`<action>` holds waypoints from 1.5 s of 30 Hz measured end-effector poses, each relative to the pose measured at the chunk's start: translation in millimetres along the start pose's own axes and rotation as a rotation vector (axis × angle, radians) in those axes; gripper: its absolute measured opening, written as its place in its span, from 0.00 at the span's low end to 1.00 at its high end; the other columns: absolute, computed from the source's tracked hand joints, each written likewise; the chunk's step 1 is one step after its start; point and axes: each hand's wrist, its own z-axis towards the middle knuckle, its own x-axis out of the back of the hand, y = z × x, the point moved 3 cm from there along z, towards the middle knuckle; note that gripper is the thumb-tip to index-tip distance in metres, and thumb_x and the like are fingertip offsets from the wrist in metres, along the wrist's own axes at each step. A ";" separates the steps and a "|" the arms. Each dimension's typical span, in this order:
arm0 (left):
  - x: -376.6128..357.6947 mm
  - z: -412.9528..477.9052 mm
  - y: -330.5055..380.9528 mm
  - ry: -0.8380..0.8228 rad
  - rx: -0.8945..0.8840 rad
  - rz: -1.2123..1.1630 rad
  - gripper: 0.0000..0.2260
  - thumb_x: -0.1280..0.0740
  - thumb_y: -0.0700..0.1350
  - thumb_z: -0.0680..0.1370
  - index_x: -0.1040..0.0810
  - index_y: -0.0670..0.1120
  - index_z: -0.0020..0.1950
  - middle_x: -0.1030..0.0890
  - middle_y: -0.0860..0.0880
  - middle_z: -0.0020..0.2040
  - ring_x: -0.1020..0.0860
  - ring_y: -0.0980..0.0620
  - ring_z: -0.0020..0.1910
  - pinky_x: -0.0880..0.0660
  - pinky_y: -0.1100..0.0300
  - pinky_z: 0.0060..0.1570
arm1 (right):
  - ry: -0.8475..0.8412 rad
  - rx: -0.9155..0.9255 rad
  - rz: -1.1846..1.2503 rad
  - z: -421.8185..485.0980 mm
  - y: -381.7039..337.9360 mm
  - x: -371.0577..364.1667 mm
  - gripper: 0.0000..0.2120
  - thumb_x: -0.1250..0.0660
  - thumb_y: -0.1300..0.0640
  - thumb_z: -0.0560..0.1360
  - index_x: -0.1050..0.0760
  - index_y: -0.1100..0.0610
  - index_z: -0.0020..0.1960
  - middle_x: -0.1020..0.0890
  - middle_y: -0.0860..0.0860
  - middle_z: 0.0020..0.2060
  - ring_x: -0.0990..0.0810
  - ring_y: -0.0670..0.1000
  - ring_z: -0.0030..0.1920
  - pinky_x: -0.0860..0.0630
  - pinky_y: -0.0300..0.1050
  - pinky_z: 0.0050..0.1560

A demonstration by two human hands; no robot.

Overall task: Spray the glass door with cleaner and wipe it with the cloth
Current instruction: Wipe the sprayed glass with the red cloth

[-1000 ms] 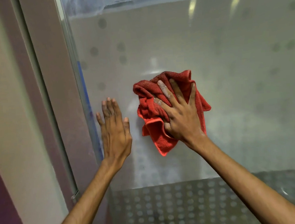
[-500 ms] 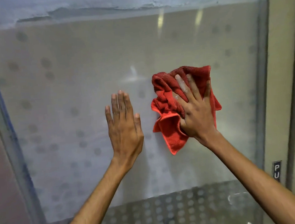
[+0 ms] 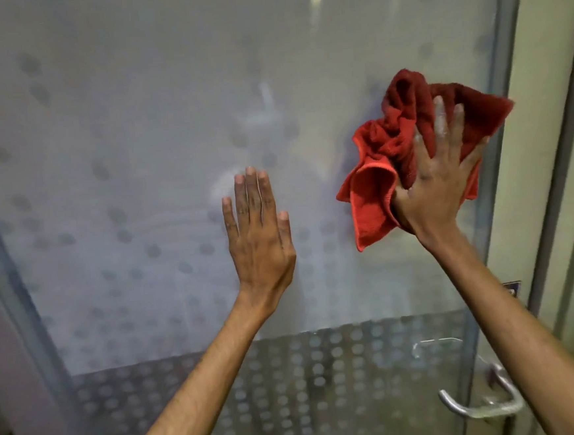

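Observation:
A frosted glass door (image 3: 129, 154) with faint dots fills the view. My right hand (image 3: 441, 184) presses a crumpled red cloth (image 3: 396, 140) flat against the glass, close to the door's right edge. My left hand (image 3: 257, 233) lies flat on the glass to the left of the cloth, fingers together and pointing up, holding nothing. No spray bottle is in view.
A metal lever handle (image 3: 479, 404) sticks out at the door's lower right, below my right forearm. A band of clearer glass with dense dots (image 3: 292, 388) runs along the bottom. The door frame (image 3: 546, 128) stands at the right, a blue-edged frame (image 3: 5, 273) at the left.
My right hand has slid the red cloth to the right across the glass, up to the door's right edge. The view has shifted right and the lever handle has come into sight.

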 end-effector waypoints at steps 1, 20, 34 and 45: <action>-0.4 -7.7 -1.0 -0.010 0.009 -0.004 0.26 0.51 0.46 0.84 0.51 0.42 0.80 0.51 0.45 0.81 0.55 0.48 0.81 0.56 0.48 0.79 | -0.010 -0.025 -0.012 -7.7 1.7 -0.8 0.26 0.42 0.38 0.78 0.28 0.55 0.67 0.39 0.60 0.78 0.44 0.65 0.79 0.54 0.78 0.71; 57.7 -43.0 -130.5 -0.111 0.047 0.078 0.25 0.50 0.48 0.83 0.49 0.43 0.80 0.49 0.45 0.80 0.52 0.48 0.81 0.61 0.44 0.78 | -0.095 -0.304 0.058 -96.2 -160.0 -34.5 0.25 0.37 0.42 0.72 0.28 0.50 0.67 0.45 0.57 0.80 0.49 0.65 0.80 0.54 0.82 0.68; 135.1 -34.2 -286.9 -0.013 0.052 0.062 0.23 0.49 0.45 0.83 0.38 0.38 0.77 0.38 0.42 0.78 0.44 0.45 0.79 0.51 0.46 0.78 | -0.037 0.017 0.151 -98.0 -377.2 -63.0 0.33 0.36 0.44 0.68 0.33 0.39 0.73 0.44 0.51 0.81 0.53 0.57 0.81 0.59 0.82 0.68; 197.3 -32.0 -324.3 0.146 0.421 -0.178 0.22 0.46 0.52 0.82 0.30 0.45 0.73 0.21 0.50 0.66 0.30 0.52 0.63 0.45 0.70 0.63 | -0.221 0.273 0.255 -106.6 -493.1 -60.2 0.32 0.37 0.41 0.71 0.34 0.39 0.75 0.42 0.50 0.80 0.47 0.57 0.80 0.60 0.81 0.69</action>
